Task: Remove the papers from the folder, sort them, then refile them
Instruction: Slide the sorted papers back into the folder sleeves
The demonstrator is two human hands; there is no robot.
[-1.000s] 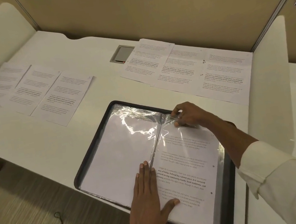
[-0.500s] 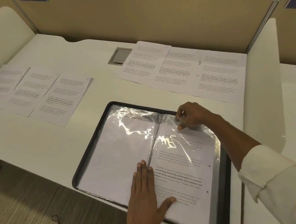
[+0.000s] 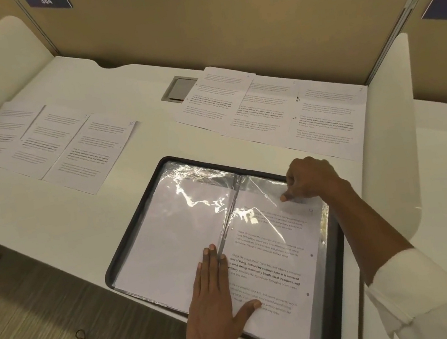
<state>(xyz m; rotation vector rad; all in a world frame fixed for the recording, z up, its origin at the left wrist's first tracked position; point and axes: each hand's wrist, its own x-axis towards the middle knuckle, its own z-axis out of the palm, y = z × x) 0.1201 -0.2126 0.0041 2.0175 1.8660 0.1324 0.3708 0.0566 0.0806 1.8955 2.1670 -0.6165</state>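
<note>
The right hand has slid along the top of the right-hand page, away from the spine. Its fingers are curled, with thumb and forefinger pinching the top edge of the clear sleeve over the printed sheet. The left hand lies flat on the spine, fingers straight and holding nothing. The folder lies open at the near edge of the desk. Loose papers lie in rows at far left and far right.

Looks like an office cubicle for sure: tan fabric partition with a blue number plate reading 384 on top, white counter with a grey cable hatch set in, printed papers spread out, striped carpet underfoot.
</note>
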